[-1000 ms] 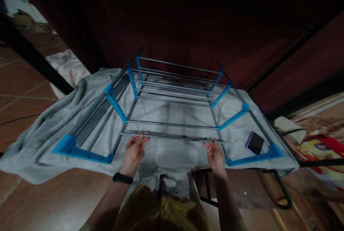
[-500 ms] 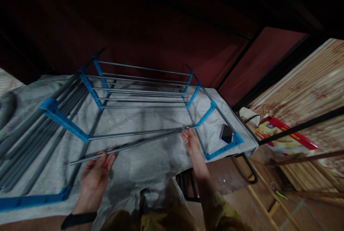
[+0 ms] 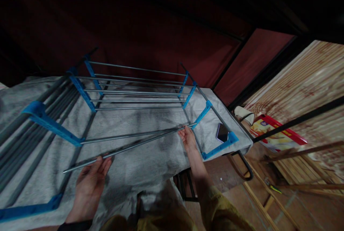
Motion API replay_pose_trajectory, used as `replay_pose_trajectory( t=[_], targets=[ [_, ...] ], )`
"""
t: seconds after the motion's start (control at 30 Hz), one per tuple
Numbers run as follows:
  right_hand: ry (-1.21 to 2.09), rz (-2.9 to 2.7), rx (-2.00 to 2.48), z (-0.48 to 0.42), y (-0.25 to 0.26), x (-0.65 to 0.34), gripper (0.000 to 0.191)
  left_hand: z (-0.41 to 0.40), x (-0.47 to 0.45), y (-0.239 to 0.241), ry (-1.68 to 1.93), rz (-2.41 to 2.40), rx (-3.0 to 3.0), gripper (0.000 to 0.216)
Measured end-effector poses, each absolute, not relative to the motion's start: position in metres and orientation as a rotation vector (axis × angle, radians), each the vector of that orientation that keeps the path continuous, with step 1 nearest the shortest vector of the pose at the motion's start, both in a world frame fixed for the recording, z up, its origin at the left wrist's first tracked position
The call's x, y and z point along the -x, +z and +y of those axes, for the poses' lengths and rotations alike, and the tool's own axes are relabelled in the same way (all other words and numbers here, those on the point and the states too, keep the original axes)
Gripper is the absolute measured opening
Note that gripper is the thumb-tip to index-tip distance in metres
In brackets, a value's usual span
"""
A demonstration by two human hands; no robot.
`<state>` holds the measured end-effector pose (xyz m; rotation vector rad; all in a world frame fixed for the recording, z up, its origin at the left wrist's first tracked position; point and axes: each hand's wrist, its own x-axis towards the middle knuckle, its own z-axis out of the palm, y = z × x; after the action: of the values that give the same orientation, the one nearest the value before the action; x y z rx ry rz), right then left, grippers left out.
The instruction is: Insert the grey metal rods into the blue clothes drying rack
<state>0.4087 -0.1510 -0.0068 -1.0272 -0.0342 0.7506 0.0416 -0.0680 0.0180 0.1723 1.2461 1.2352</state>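
Observation:
A thin grey metal rod [image 3: 134, 147] slants across the front of a rack with blue plastic brackets [image 3: 56, 129] and grey tubes. Close to the rod's free left end, my left hand [image 3: 90, 180] pinches it between thumb and fingers. My right hand [image 3: 188, 139] grips the same rod near its right end, beside a blue bracket [image 3: 202, 114] on the rack's right side. Just behind, another rod [image 3: 120, 136] runs between the left and right brackets. Several more rods span the brackets at the back.
Grey cloth [image 3: 129, 121] covers the table under the rack. Several loose grey tubes [image 3: 34, 152] lie at the left. A phone [image 3: 222, 132] rests on the cloth at the right. Beyond the table are a red and yellow box [image 3: 276, 134] and a wooden frame [image 3: 264, 206].
The view has shifted slightly, so the rack appears further left. Both hands keep hold of the rod, its left end now a little lower in view.

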Motion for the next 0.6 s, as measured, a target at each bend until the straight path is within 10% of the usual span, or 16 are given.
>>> replay_pose_trajectory(
  t=[0.6],
  targets=[
    [0.725, -0.006, 1.065, -0.141, -0.010, -0.420, 0.037, -0.069, -0.041, 0.003, 1.174, 1.236, -0.252, 0.030]
  ],
)
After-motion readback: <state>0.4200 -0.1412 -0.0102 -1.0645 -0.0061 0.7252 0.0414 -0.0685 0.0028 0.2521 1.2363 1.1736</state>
